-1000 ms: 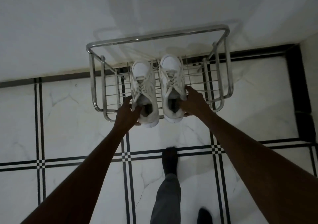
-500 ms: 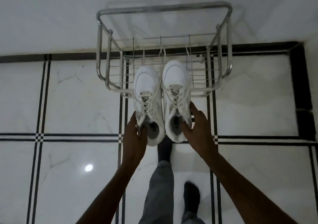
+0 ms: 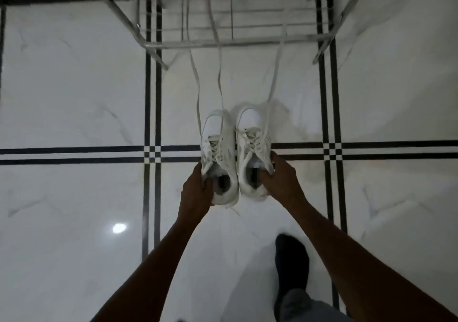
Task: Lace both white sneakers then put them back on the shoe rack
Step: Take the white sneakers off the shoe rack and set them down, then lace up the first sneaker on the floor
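Two white sneakers are held side by side above the tiled floor, toes pointing away from me. My left hand (image 3: 197,190) grips the heel collar of the left sneaker (image 3: 218,153). My right hand (image 3: 282,180) grips the collar of the right sneaker (image 3: 251,148). Long loose laces (image 3: 219,74) trail from the shoes up toward the metal shoe rack (image 3: 223,44), which stands at the top of the view with nothing on it. The upper eyelets look only partly laced.
The floor is white marble tile (image 3: 74,98) with black double lines (image 3: 152,123). My foot in a dark sock (image 3: 292,259) and a grey trouser leg (image 3: 304,307) are at the bottom right. A dark skirting strip runs behind the rack.
Both sneakers have been pulled off the rack and toward me, away from the wall. The laces now stretch out behind them. My feet have stepped back.
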The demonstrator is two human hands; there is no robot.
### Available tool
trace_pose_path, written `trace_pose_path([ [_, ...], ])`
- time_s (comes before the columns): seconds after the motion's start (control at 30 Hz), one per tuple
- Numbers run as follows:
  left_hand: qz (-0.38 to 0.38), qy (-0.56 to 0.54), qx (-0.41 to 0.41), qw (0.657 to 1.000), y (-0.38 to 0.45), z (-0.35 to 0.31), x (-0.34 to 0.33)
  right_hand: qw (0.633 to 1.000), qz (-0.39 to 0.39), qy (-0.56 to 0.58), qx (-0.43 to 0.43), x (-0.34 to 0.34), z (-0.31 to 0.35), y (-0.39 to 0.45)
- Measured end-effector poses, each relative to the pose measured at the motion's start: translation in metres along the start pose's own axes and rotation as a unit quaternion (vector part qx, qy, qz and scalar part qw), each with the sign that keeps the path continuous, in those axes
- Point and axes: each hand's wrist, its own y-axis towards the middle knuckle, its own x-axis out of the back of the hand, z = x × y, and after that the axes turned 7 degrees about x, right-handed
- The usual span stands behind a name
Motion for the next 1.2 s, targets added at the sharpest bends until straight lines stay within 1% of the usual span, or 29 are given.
trace_pose_path([
  [0.17,-0.003,0.003,-0.001,1.0,0.017,0.07,-0.042,0.999,0.015,-0.035,-0.022,-0.046,-0.059,0.001],
  [0.23,-0.001,0.006,0.004,1.0,0.015,0.085,-0.048,0.999,0.001,-0.049,-0.021,-0.059,-0.068,-0.01],
  [0.3,-0.005,-0.002,0.008,1.0,0.014,0.092,-0.048,0.994,-0.057,-0.094,0.015,-0.067,-0.069,-0.021],
  [0.37,-0.021,-0.015,-0.003,1.0,0.014,0.093,-0.043,0.979,-0.13,-0.138,0.07,-0.074,-0.057,-0.033],
  [0.4,-0.03,-0.029,-0.007,0.999,0.015,0.093,-0.042,0.973,-0.147,-0.147,0.102,-0.077,-0.049,-0.035],
  [0.47,-0.044,-0.056,-0.023,0.997,0.019,0.087,-0.039,0.966,-0.137,-0.151,0.159,-0.086,-0.031,-0.033],
  [0.53,-0.047,-0.066,-0.053,0.995,0.028,0.083,-0.038,0.966,-0.099,-0.154,0.18,-0.098,-0.018,-0.023],
  [0.63,-0.052,-0.089,-0.087,0.991,0.04,0.083,-0.035,0.968,-0.044,-0.196,0.148,-0.117,-0.01,0.0],
  [0.7,-0.061,-0.106,-0.109,0.986,0.043,0.087,-0.036,0.968,-0.038,-0.213,0.127,-0.129,-0.013,0.011],
  [0.8,-0.099,-0.128,-0.135,0.977,0.045,0.091,-0.039,0.969,-0.026,-0.224,0.104,-0.14,-0.015,0.017],
  [0.9,-0.122,-0.12,-0.147,0.974,0.046,0.089,-0.038,0.966,-0.052,-0.211,0.139,-0.139,-0.017,0.017],
  [1.07,-0.112,-0.065,-0.234,0.963,0.056,0.091,-0.029,0.962,-0.094,-0.17,0.193,-0.135,-0.017,0.008],
  [1.13,-0.132,-0.025,-0.266,0.955,0.059,0.092,-0.027,0.959,-0.114,-0.171,0.197,-0.139,-0.015,0.007],
  [1.2,-0.166,-0.008,-0.272,0.948,0.062,0.092,-0.029,0.953,-0.137,-0.176,0.205,-0.144,-0.011,0.009],
])
